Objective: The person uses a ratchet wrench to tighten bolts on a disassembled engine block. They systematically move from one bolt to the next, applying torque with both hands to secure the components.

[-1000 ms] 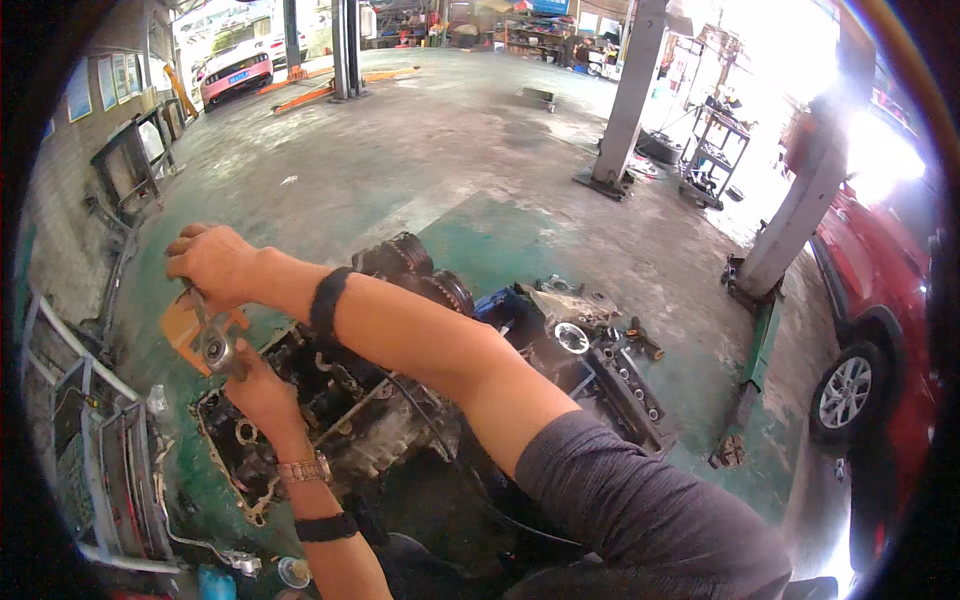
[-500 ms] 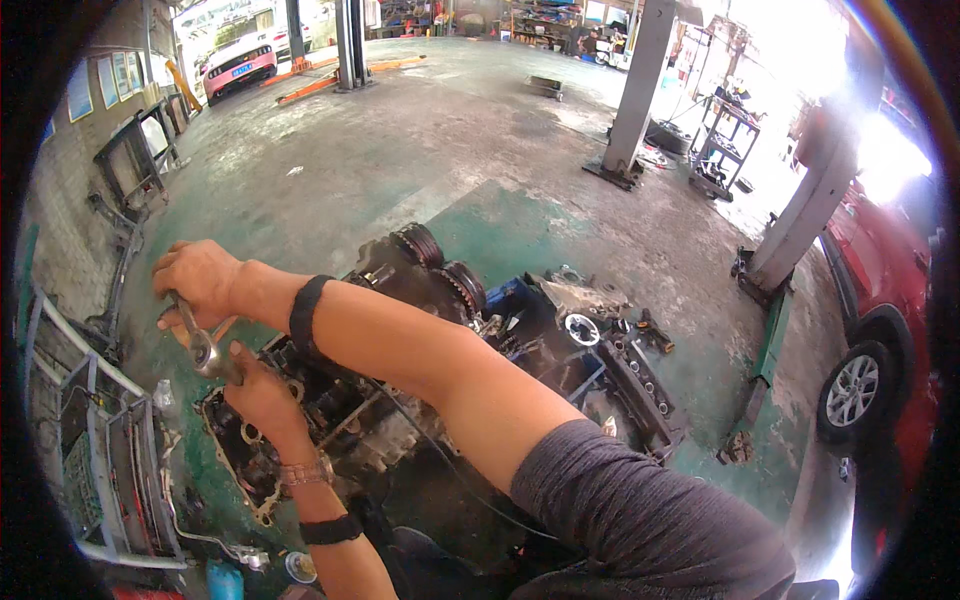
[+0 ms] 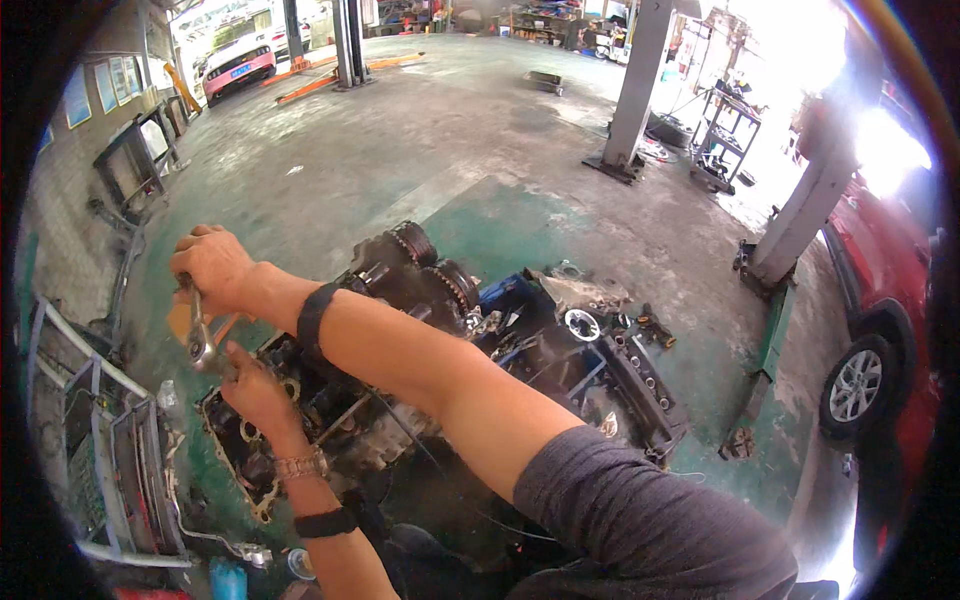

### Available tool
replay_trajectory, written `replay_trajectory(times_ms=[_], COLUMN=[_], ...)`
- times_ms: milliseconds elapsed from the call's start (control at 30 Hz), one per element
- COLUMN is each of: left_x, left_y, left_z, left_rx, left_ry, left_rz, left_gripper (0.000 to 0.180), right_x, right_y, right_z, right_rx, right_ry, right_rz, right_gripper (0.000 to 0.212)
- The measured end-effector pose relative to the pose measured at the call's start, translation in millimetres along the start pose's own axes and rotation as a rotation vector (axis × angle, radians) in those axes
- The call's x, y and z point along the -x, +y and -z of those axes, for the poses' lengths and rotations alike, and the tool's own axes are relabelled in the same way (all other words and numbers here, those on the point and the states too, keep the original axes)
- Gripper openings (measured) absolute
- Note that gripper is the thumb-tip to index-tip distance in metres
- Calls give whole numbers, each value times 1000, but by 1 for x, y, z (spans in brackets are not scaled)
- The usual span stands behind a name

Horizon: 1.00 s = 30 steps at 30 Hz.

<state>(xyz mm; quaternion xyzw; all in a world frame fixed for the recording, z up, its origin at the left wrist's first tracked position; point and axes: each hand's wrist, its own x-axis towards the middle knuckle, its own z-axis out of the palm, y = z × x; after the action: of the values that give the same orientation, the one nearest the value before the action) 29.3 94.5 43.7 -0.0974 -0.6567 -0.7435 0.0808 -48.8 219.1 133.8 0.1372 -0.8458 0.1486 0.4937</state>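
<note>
A ratchet wrench [image 3: 201,348] is held between my two hands, above the left end of a dark, greasy engine block [image 3: 235,455]. My right hand [image 3: 215,265] reaches across from the right, its fingers wrapped round the far end of the ratchet's handle. Close to the ratchet's round head, my left hand [image 3: 258,395] is closed around the tool just beneath it. What the ratchet's drive end meets is hidden by my left hand. My right forearm covers part of the block.
Two dark toothed wheels [image 3: 412,243] sit at the block's far end. Loose engine parts and a long dark cover [image 3: 640,395] lie to the right. A metal frame rack [image 3: 100,430] stands at left. Lift posts [image 3: 637,95] and a red car [image 3: 880,340] are farther right.
My right hand has moved slightly right and away with the handle end, turning the ratchet a little. My left hand stays nearly in place by the head.
</note>
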Motion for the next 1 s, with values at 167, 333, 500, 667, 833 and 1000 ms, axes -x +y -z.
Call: replay_trajectory(times_ms=[167, 333, 500, 667, 833, 1000], left_x=[-9, 6, 17, 20, 22, 25], left_y=[-16, -2, 21, 24, 26, 30], left_z=[-2, 0, -2, -8, -7, -6], left_rx=[-270, -279, -92, -77, -129, -113], left_ry=[84, 71, -12, 57, 35, 29], left_rz=[-408, -328, -136, -147, -179, -160], left_gripper=[56, 55, 56, 57, 57, 55], right_x=[-2, 1, 2, 0, 5, 9], right_y=[-1, -8, -13, -13, -11, -12], right_z=[0, 9, 19, 26, 33, 42], right_rx=[-28, -56, -84, -16, 63, 148], right_ry=[-59, -35, -53, -106, -90, -66], right_rz=[-58, -67, -111, -154, -159, -185], right_gripper=[28, 25, 22, 24, 22, 20])
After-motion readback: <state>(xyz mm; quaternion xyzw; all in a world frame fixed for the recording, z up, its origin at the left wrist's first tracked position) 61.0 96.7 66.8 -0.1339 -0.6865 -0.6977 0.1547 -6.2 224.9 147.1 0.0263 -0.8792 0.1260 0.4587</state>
